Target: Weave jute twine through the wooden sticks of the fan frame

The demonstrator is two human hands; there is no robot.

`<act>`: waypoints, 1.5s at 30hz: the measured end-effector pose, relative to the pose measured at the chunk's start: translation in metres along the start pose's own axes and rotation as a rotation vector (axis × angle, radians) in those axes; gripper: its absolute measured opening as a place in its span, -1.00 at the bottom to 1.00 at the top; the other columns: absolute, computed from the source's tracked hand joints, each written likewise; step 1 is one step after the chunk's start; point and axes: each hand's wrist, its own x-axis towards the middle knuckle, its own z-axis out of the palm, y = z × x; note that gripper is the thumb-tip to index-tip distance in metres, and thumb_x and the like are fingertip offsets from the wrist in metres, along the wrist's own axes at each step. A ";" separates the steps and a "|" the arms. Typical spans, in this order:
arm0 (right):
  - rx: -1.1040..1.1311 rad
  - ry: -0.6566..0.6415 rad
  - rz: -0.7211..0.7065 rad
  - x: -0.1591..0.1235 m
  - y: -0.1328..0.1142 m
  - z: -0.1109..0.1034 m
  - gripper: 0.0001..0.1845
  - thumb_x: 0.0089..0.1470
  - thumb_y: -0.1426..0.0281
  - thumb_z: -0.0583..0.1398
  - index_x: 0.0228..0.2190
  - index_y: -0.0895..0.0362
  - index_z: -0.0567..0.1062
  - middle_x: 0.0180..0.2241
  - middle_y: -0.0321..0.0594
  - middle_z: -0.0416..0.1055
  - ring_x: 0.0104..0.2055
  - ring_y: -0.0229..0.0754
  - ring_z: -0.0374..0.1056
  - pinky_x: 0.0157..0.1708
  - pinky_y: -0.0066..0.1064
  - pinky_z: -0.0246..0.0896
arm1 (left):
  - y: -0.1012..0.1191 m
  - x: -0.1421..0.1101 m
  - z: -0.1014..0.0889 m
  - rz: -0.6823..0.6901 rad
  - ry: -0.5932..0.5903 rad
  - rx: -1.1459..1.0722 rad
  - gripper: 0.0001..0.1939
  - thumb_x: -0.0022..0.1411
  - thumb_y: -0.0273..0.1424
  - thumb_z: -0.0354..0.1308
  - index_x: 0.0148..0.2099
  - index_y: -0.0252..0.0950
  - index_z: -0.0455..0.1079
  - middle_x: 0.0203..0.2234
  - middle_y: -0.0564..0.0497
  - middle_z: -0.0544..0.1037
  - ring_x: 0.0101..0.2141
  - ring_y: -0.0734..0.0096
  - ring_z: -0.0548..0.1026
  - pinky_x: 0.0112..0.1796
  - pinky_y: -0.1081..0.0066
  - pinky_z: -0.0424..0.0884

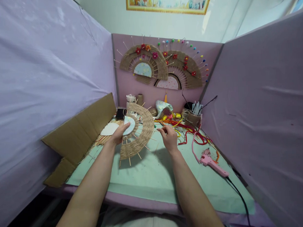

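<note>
My left hand (119, 133) grips a half-round woven fan (147, 127) by the pale blue half-disc at its centre, thumb on top. The fan is tilted up over the table. Natural cord is woven in a wide band across thin wooden sticks, whose ends poke out past the outer edge. To the fan's right, my right hand (169, 136) is closed in a pinch at the tip of one of these sticks. Anything small between the fingertips is hidden. A dark green dot, perhaps a pompom, shows beside the outer edge, close to those fingertips.
A pink glue gun (214, 164) lies at the right, its black cable trailing off the front edge. Red and yellow pipe cleaners (184, 127) clutter the back right, near a cup of glue sticks (196, 108). Cardboard (80, 137) leans left. Two decorated fans (162, 61) hang behind.
</note>
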 end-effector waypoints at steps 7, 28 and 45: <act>0.048 0.038 -0.078 0.002 0.003 0.000 -0.78 0.17 0.27 0.07 -0.42 0.12 0.38 -0.43 -0.19 0.32 -0.32 -0.16 0.23 -0.28 -0.34 0.11 | 0.000 -0.001 0.001 -0.021 -0.045 0.010 -0.65 0.16 -0.36 0.14 0.00 -0.34 0.33 -0.37 -0.06 0.60 -0.46 0.38 0.55 -0.48 0.48 0.47; 0.243 -0.013 0.156 0.009 0.009 -0.004 -0.79 0.06 0.25 0.12 -0.47 0.12 0.42 -0.46 -0.23 0.38 -0.39 -0.20 0.26 -0.34 -0.38 0.15 | 0.001 -0.005 0.002 -0.119 -0.055 0.004 -0.68 0.12 -0.36 0.19 -0.06 -0.32 0.35 -0.44 -0.04 0.59 -0.53 0.41 0.53 -0.49 0.46 0.47; 0.566 -0.206 0.402 0.010 0.012 -0.002 -0.74 -0.09 0.20 0.21 -0.59 0.14 0.38 -0.66 -0.39 0.17 -0.60 -0.34 0.04 -0.61 -0.49 -0.03 | -0.002 -0.006 -0.002 -0.149 -0.144 -0.008 -0.67 0.07 -0.33 0.25 -0.11 -0.34 0.41 -0.43 -0.08 0.59 -0.49 0.39 0.53 -0.46 0.48 0.46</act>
